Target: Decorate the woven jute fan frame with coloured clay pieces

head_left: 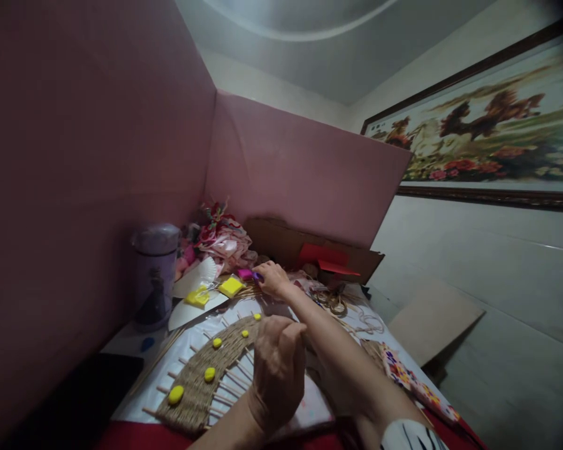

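A fan-shaped piece of woven brown cord on thin wooden sticks (194,394) lies in front of me, with several yellow dots (209,374) along its band. My left hand (280,365) is closed in a fist over the fan's right part; whatever its fingers hold is hidden. Farther back, my right hand (272,279) reaches across with its fingers closed on a small purple packet (258,275). Just left of that sit a magenta packet (245,274) and a yellow block (231,287). An opened yellow packet (197,296) rests on white paper farther left.
A lidded purple cup (156,275) stands at the left. Pink fabric (229,244) is heaped behind the packets. Scissors (336,305) and loose cord (370,322) lie at the right, near a flower-decorated piece (417,381). Pink panels (300,169) rise behind.
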A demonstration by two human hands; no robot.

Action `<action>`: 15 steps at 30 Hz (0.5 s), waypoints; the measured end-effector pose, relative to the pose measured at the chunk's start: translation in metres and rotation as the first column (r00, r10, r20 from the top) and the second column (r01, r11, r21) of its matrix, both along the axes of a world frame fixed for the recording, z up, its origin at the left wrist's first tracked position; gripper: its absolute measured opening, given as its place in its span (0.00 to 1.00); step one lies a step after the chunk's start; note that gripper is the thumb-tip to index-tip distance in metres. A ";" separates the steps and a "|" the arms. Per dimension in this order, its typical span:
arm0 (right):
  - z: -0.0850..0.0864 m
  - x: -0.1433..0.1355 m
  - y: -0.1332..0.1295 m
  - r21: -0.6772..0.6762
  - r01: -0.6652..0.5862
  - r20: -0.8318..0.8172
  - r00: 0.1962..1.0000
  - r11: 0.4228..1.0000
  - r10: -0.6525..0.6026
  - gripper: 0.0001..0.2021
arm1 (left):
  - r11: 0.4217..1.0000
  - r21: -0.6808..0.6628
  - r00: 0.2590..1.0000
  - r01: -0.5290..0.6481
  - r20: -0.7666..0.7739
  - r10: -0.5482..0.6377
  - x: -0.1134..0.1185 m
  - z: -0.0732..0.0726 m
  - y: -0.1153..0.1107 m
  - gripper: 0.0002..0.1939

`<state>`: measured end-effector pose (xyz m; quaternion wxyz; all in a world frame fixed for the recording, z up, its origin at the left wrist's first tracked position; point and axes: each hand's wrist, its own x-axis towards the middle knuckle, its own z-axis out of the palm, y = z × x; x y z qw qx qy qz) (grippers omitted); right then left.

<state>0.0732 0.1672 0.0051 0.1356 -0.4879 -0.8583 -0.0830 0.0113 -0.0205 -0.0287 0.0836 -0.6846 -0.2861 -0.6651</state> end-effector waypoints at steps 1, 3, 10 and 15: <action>-0.002 -0.006 0.004 -0.005 -0.021 0.011 1.000 1.000 0.021 0.19 | 1.000 0.008 1.000 -0.008 0.008 0.007 0.000 0.000 -0.001 0.14; -0.007 -0.017 0.011 -0.022 -0.054 0.019 0.998 0.998 0.054 0.21 | 0.999 0.009 0.999 -0.032 0.014 0.031 -0.001 0.001 -0.002 0.15; -0.015 -0.038 0.027 -0.089 -0.074 -0.139 0.988 0.993 0.061 0.12 | 0.994 -0.001 0.994 -0.111 -0.011 0.111 -0.004 0.000 0.002 0.16; 0.004 -0.021 0.019 -0.087 -0.037 -0.492 0.870 0.995 -0.011 0.14 | 0.995 -0.018 0.995 -0.101 -0.006 0.101 -0.005 -0.001 0.009 0.14</action>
